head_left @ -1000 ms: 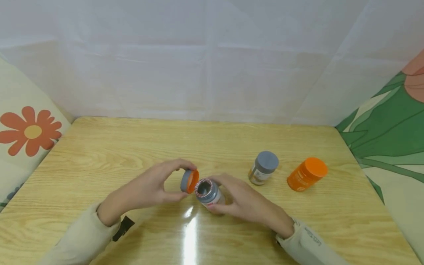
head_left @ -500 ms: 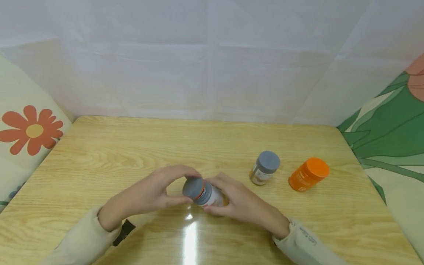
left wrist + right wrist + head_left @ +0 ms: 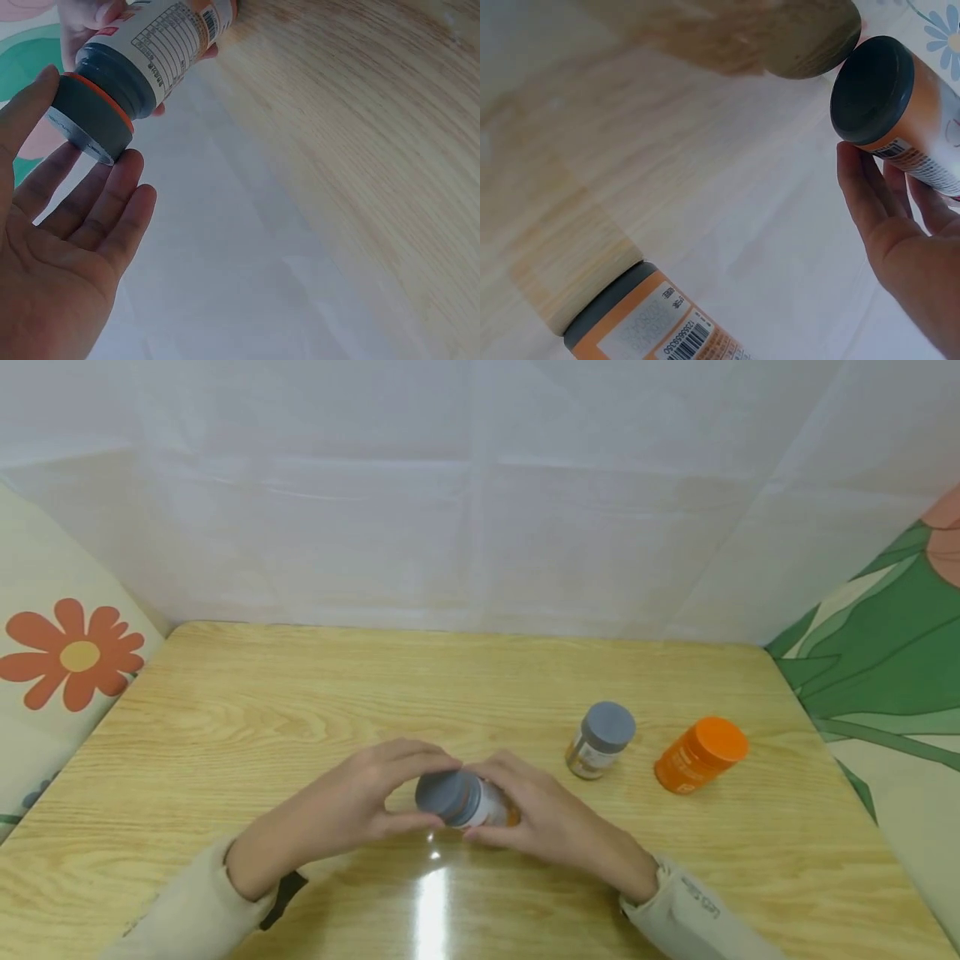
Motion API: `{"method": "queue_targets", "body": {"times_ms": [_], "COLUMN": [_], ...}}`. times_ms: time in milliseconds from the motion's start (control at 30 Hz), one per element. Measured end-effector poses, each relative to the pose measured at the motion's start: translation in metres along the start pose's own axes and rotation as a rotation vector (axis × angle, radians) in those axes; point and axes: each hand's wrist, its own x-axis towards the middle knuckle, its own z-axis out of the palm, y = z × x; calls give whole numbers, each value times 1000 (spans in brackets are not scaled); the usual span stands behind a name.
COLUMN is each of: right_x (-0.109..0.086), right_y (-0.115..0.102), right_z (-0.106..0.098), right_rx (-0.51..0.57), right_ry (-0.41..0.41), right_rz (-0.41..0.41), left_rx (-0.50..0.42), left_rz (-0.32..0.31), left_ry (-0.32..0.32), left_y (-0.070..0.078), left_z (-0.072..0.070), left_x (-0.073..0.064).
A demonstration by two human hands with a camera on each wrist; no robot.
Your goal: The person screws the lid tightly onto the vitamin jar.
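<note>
My left hand (image 3: 348, 797) pinches a grey screw lid (image 3: 437, 795) between thumb and fingers. The lid sits over the mouth of a supplement bottle (image 3: 489, 805), which has a grey neck and a white and orange label. In the left wrist view, an orange inner edge shows between the lid (image 3: 94, 120) and the bottle's neck. My right hand (image 3: 555, 818) grips the bottle around its body. The bottle leans toward the left hand. Its base (image 3: 872, 91) faces the camera in the right wrist view.
To the right stand a grey-lidded bottle (image 3: 600, 739) and, beyond it, an orange jar (image 3: 699, 756). The wood-grain table (image 3: 315, 685) ends at a white sheet (image 3: 375, 543) at the back. Floral cloth (image 3: 900, 668) lines both sides.
The left hand has moved the lid rightward from beside the bottle onto its mouth, turning its grey top toward the head camera. The right hand keeps holding the bottle nearly in place.
</note>
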Motion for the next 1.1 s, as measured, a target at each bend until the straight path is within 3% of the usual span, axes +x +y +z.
{"method": "queue_targets", "body": {"times_ms": [267,633,733,833,1000,1100], "right_x": [0,1,0,1,1,0], "right_y": [0,2,2,2,2,1], "right_z": [1,1,1,1,2,2], "right_rx": [-16,-37,-43,-46,-33,-28], "right_ry": [4,-12,-11,-2,10,11], "right_rz": [-17,-34,-38,-52,-44,-35], "left_rx": [-31,-53,-79,-42,172,226], "left_rz": [30,193,181,112,-34,-51], "left_ry": [-21,-45,-74,-63,33,34], "left_y": [-1,-5,-3,0,5,7], "left_z": [3,5,6,6,7,8], "left_x": [-3,-4,-4,-5,-5,-4]}}
